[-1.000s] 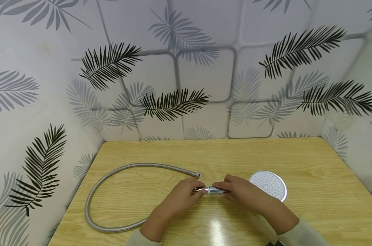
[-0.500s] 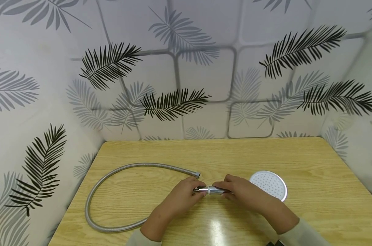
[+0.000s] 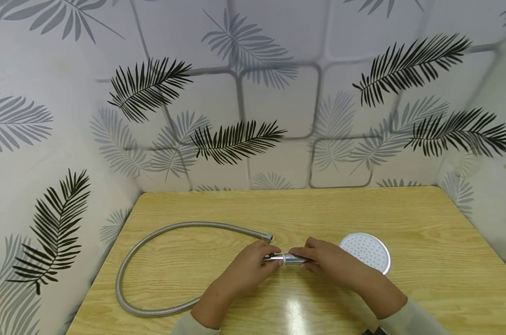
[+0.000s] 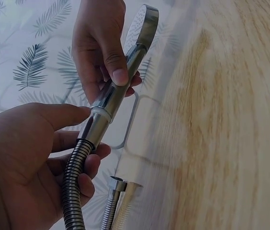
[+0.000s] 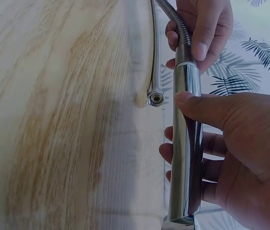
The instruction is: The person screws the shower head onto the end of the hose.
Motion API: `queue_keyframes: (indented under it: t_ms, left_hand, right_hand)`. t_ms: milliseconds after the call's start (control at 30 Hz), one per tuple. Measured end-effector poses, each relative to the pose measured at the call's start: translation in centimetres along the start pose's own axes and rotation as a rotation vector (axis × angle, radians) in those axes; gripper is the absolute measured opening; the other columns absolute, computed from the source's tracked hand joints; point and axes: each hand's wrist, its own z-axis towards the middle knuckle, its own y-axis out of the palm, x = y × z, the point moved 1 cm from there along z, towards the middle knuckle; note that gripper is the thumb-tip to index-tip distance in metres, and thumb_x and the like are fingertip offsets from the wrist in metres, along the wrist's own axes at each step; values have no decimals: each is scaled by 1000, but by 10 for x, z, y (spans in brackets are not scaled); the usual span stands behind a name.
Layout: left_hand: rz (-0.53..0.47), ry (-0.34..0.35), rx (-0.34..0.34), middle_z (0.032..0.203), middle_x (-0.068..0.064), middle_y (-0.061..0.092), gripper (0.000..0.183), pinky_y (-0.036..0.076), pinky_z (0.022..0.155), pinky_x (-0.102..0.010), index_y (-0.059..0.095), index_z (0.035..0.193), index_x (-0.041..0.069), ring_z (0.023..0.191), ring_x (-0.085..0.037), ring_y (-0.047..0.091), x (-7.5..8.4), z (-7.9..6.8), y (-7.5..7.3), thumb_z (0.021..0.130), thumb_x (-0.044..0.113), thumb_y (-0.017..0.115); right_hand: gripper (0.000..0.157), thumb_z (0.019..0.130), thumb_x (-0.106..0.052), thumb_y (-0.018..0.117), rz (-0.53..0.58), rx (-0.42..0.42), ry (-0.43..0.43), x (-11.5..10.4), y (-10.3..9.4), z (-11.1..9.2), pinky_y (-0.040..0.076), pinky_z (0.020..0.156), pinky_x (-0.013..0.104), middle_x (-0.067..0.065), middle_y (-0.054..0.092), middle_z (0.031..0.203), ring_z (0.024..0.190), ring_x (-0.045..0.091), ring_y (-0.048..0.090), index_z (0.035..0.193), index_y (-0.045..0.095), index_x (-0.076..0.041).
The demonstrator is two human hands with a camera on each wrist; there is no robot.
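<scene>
A chrome hand shower with a round white spray face (image 3: 365,252) is held just above the wooden table. My right hand (image 3: 334,264) grips its handle (image 5: 185,139), thumb on one side and fingers round the other. The metal hose (image 3: 120,274) meets the handle's lower end at a smooth connector (image 4: 95,127), with a white ring (image 4: 102,112) showing at the joint. My left hand (image 3: 245,266) pinches this connector, one fingertip close to the ring and other fingers behind the hose. How far the connector sits inside the handle is hidden.
The hose loops out to the left on the wooden table (image 3: 219,204). Its other end, a hex nut (image 3: 268,238), lies just beyond my left hand. A wall (image 3: 278,163) with a leaf pattern stands behind the table.
My left fingertips have shifted slightly on the connector, toward the handle. The right hand, the hand shower and the hose loop look the same.
</scene>
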Motion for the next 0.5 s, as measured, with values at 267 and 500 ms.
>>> queue_keyframes:
  t_ms: [267,500]
  left_hand:
    - [-22,-12,-22,115,0,70,38,52,79,-20,69,128,8,92,-4,61,1,3,0,106,35,55]
    - [-41,-12,-26,104,5,68,32,46,65,-19,72,121,11,75,-4,52,0,3,1,106,33,55]
  right_hand:
    - [40,94,-16,72,3,-5,-1,1,-1,0,43,64,18,-5,58,94,74,0,45,134,67,-14]
    - [41,94,-15,72,10,-7,3,0,-2,0,43,64,19,-5,58,94,74,0,45,134,67,-14]
